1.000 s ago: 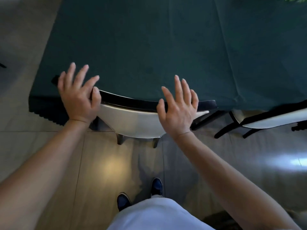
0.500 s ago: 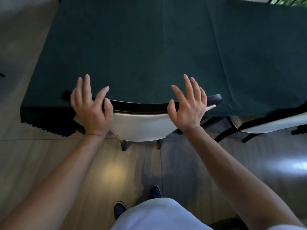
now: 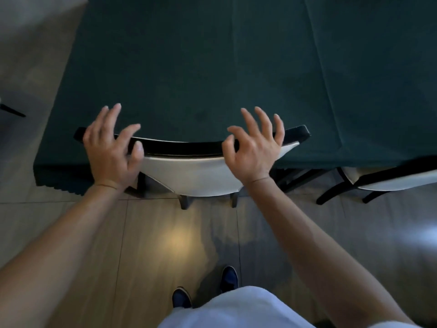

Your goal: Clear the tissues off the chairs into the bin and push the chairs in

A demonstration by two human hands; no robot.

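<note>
A chair [image 3: 189,171] with a black top rail and white padded back stands pushed in against the table [image 3: 212,67], which is covered by a dark green cloth. My left hand [image 3: 111,150] is over the rail's left end with fingers spread and loose. My right hand [image 3: 255,147] is over the rail's right part, fingers spread and slightly bent, gripping nothing. The chair's seat is hidden under the table. No tissue and no bin are in view.
A second chair [image 3: 390,178] of the same kind stands at the right, tucked under the table edge. The floor is tiled, with a light reflection in front of my feet [image 3: 228,279]. A dark thin object [image 3: 11,111] pokes in at the far left.
Both hands stay spread at the chair's top rail, fingers now a little more bent and lifting. The view has shifted slightly, and the chair sits nearer the middle of the view.
</note>
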